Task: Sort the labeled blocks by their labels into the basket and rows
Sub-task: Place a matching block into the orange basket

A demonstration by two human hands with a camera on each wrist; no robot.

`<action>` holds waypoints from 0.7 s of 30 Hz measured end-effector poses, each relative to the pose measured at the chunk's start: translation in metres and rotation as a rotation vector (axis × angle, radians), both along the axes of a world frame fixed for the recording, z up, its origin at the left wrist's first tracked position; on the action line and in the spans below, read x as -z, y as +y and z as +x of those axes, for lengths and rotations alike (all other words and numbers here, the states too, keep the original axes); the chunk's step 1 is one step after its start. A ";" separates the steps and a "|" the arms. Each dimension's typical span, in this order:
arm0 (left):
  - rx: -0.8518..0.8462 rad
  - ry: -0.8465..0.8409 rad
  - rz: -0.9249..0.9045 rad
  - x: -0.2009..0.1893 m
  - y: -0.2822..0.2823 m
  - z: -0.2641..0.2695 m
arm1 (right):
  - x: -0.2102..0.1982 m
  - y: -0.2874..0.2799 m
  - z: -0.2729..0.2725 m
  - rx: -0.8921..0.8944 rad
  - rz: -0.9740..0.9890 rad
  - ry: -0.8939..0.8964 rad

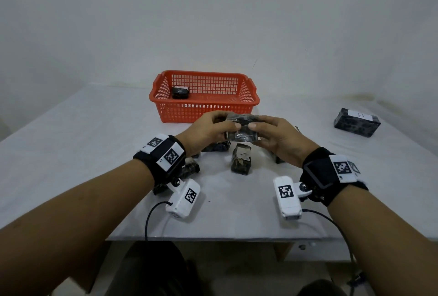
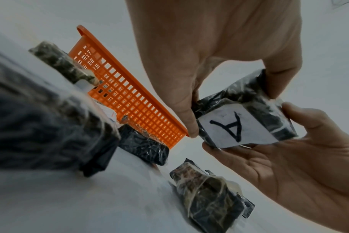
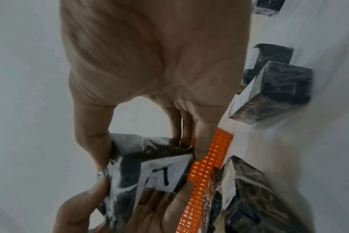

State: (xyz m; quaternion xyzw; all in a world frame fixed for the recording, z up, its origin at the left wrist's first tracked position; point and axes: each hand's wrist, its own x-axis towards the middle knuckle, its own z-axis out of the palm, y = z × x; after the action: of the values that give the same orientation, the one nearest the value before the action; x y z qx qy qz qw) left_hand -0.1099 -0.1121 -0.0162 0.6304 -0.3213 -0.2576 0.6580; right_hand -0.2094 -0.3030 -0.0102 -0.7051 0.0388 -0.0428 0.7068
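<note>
A white table [image 1: 71,144] is seen against a white wall [image 1: 213,11]. An orange basket [image 1: 246,93] is placed at the far middle of the table, and one dark wrapped block [image 1: 180,92] lies inside it at the left end. A separate block with a B label [image 1: 357,122] is set well apart on the far right of the table, label side up.

Above the table, just in front of the basket, a block marked A [image 2: 247,116] is held clear of the surface by both hands. The left hand [image 1: 206,129] is clamped on its left end, thumb on the near side and fingers over the far side. The right hand [image 1: 277,138] is clamped on its right end in the same manner. In the left wrist view the white label with the letter A is turned toward the palms.

Below the hands, a loose group of unsorted blocks is spread on the table. One upright block [image 1: 241,158] stands near the middle; others are partly hidden beneath the left wrist [image 1: 189,169] and the right hand. Their labels cannot be read.
</note>
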 end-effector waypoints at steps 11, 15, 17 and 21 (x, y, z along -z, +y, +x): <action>-0.082 -0.156 0.102 -0.001 0.005 0.001 | -0.002 0.001 -0.005 -0.032 0.002 0.046; -0.053 -0.218 0.131 0.002 0.007 0.003 | -0.003 0.009 -0.006 -0.004 -0.026 0.131; -0.014 -0.232 0.149 0.002 0.007 0.000 | -0.001 0.011 -0.004 0.044 -0.057 0.117; -0.044 -0.070 0.016 -0.002 0.002 -0.007 | -0.001 0.012 -0.004 0.131 -0.009 0.038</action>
State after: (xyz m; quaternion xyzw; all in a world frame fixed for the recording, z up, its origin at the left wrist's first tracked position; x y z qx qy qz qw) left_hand -0.1166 -0.1104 -0.0138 0.6511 -0.3282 -0.2231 0.6470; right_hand -0.2130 -0.2913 -0.0095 -0.7049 0.0979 -0.0759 0.6984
